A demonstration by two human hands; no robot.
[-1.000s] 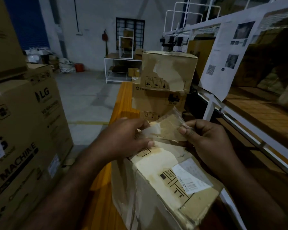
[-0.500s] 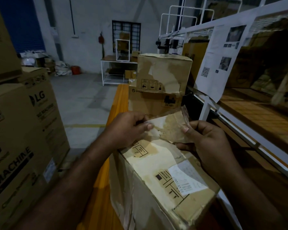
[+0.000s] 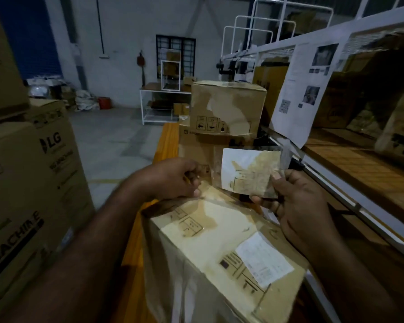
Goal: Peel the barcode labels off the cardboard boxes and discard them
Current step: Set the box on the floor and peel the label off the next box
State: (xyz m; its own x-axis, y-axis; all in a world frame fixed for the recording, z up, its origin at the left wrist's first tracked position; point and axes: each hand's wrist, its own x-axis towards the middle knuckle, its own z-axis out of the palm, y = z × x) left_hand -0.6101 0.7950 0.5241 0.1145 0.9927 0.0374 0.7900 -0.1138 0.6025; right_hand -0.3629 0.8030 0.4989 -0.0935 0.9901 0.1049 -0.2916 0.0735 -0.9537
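An orange wooden worktop (image 3: 167,141) runs straight away from the camera. A worn cardboard box (image 3: 210,257) sits on its near end. Farther along stands a second box (image 3: 196,148), with a third box (image 3: 229,106) stacked on top of it.

Location type: warehouse or goods store.

Indicators:
- Large printed appliance cartons (image 3: 33,183) are stacked at near left.
- Worn boxes (image 3: 226,108) stand two high at centre on an orange platform (image 3: 168,141).
- A white steel rack (image 3: 322,33) runs along the right. Its wooden decks carry stock (image 3: 336,106), and a printed sheet (image 3: 299,94) hangs from its frame.
- The floor (image 3: 112,136) is bare concrete with a yellow painted line.
- The far wall has a barred window (image 3: 175,54), with a white steel table (image 3: 154,88) below it.
- A blue shutter (image 3: 28,36) is at far left, with sacks (image 3: 85,101) near it.
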